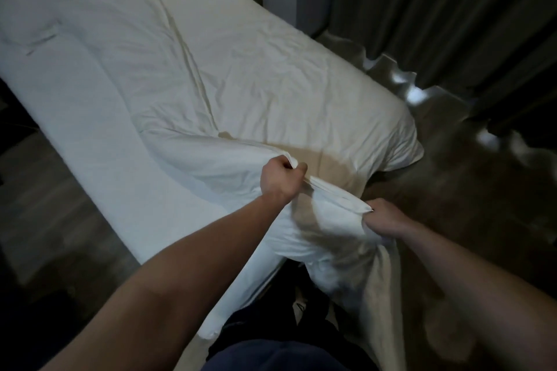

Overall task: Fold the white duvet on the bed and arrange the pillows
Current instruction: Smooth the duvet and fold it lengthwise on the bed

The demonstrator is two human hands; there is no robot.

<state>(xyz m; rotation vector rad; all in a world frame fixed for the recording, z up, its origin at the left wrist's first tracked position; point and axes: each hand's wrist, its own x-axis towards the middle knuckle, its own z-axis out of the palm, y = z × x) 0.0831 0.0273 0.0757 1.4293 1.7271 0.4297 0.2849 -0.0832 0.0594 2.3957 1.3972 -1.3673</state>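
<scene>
Left hand (278,182) and right hand (384,217) grip white duvet (241,84) edge

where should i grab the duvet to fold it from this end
By its near edge, from the foot of the bed. The duvet lies lengthwise away from you, and its hem is bunched at this end, where the left hand and right hand already grip it apart. A grip near each corner would likely keep the fold straight.

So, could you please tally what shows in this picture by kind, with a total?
Hands gripping the duvet edge: 2, left hand and right hand
White duvet: 1
Bed: 1
Dark curtain: 1
Total: 5
</scene>
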